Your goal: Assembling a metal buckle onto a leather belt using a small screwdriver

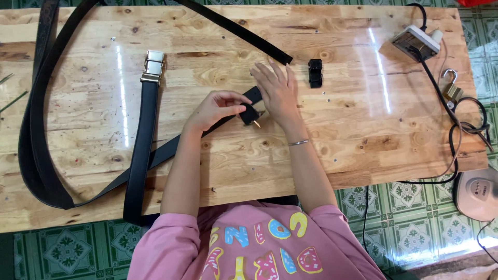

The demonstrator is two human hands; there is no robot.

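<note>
My left hand (215,107) pinches the end of a black belt strap (171,145) near the middle of the wooden table (363,129). A small black clip with a gold-coloured prong (251,117) sits on that strap end, between my two hands. My right hand (277,91) lies flat with fingers spread, pressing down on the strap end just right of the clip. The strap runs from my hands down-left across the table.
A second black belt with a gold buckle (153,66) lies left of my hands. A long black strap (36,129) loops around the table's left side. A small black buckle part (315,72), power strip (415,42), padlock (451,91) and cables lie right.
</note>
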